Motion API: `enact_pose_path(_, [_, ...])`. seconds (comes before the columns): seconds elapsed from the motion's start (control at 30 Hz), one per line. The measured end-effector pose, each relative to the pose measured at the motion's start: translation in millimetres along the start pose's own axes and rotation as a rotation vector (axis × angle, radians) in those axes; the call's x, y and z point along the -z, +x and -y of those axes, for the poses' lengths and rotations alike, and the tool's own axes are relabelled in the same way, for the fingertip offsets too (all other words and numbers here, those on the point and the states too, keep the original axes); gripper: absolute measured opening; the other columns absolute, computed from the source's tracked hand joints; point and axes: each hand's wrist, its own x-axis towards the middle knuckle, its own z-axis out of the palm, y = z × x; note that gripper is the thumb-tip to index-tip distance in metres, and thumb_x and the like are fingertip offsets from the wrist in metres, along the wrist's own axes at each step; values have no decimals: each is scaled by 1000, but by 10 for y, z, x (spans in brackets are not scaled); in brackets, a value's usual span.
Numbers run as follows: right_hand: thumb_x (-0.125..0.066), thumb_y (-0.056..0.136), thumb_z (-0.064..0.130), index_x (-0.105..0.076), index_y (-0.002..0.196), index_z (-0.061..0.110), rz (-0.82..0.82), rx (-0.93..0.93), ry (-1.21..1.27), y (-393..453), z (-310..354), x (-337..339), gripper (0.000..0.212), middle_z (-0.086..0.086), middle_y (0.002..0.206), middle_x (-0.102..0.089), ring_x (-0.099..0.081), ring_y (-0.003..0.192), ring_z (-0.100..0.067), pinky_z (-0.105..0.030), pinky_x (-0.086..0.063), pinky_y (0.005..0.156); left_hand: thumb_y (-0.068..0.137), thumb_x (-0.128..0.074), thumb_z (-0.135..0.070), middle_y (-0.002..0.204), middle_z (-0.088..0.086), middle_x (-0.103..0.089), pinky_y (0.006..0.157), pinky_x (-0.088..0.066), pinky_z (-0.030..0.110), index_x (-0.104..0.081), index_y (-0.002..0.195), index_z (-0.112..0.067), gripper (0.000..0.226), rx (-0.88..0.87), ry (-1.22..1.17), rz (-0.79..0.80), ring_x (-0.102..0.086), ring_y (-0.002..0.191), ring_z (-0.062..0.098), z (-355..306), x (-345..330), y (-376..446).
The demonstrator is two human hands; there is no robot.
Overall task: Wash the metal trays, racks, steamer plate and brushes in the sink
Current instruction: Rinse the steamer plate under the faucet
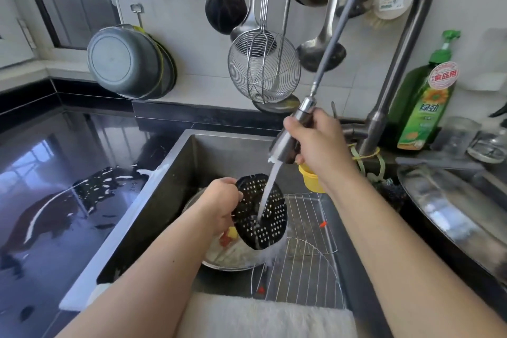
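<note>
Steamer plate (262,212) gripped by left hand (219,202) over sink (175,162). Sprayer head (288,143) clutched in right hand (319,144). Bottle (424,101) labelled "食品用".

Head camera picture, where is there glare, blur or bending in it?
Head view: window glare on the wet black counter; wide-angle bending curves the faucet and sink edges; the water stream smears white on the steamer plate.
</note>
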Motion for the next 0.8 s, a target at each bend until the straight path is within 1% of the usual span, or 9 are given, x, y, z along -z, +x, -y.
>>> enact_pose_path(0.07, [-66,93,34,-53,100,32,11,45,-51,-22,-18,-74,15,3,99,-65,-67,87,-21,-39,-56,64,100,-38,12,117,26,-68,98,-53,59,-66,115,-1,34,-3,-4,10,-67,107,40,4,4,19])
enact_pose_path(0.17, [-65,96,26,-47,115,28,48,53,-15,-11,27,-100,26,2,107,-62,-66,96,-20,-43,-63,61,90,-35,21,111,28,-67,89,-52,51,-67,111,5,42,-10,-3,45,-65,99,38,21,-15,26])
enact_pose_path(0.27, [-64,97,25,-46,111,24,52,50,-41,39,21,-71,23,1,103,-60,-66,92,-22,-39,-62,60,91,-35,22,109,23,-71,90,-54,48,-69,114,2,45,-11,27,94,-67,102,38,37,-61,-5])
enact_pose_path(0.37, [-64,95,30,-43,105,25,-7,77,-185,105,-53,5,24,2,96,-60,-67,84,-25,-49,-62,69,98,-33,17,96,15,-69,75,-52,37,-69,110,-1,41,-20,38,117,-65,85,28,44,-83,-21])
enact_pose_path(0.4, [-64,95,30,-43,105,24,-22,79,-216,122,-76,44,24,3,95,-58,-66,84,-25,-51,-61,70,99,-33,15,94,15,-69,74,-51,35,-69,106,-3,41,-23,41,117,-64,82,27,43,-77,-20])
enact_pose_path(0.5, [-62,95,29,-41,104,23,-69,105,-326,152,-119,178,24,3,89,-57,-62,84,-25,-51,-59,73,100,-37,11,99,16,-68,78,-49,38,-68,98,-9,37,-20,30,77,-63,86,28,42,-34,20])
enact_pose_path(0.57, [-61,95,27,-41,103,21,-100,135,-397,163,-129,245,22,4,85,-56,-59,84,-26,-46,-54,75,101,-39,10,98,15,-69,72,-52,37,-68,99,-9,35,-16,31,53,-65,83,28,34,-3,38])
enact_pose_path(0.67, [-61,93,27,-42,102,19,-88,130,-368,168,-130,231,23,4,84,-56,-58,83,-26,-52,-55,78,101,-40,9,94,15,-70,64,-53,35,-68,101,-8,32,-26,33,55,-66,77,27,23,4,45])
enact_pose_path(0.8, [-64,94,29,-43,102,22,-32,102,-222,157,-106,85,23,5,92,-56,-63,88,-25,-55,-59,75,100,-41,9,88,13,-69,69,-52,35,-67,98,-8,31,-53,49,81,-64,76,26,20,-23,36])
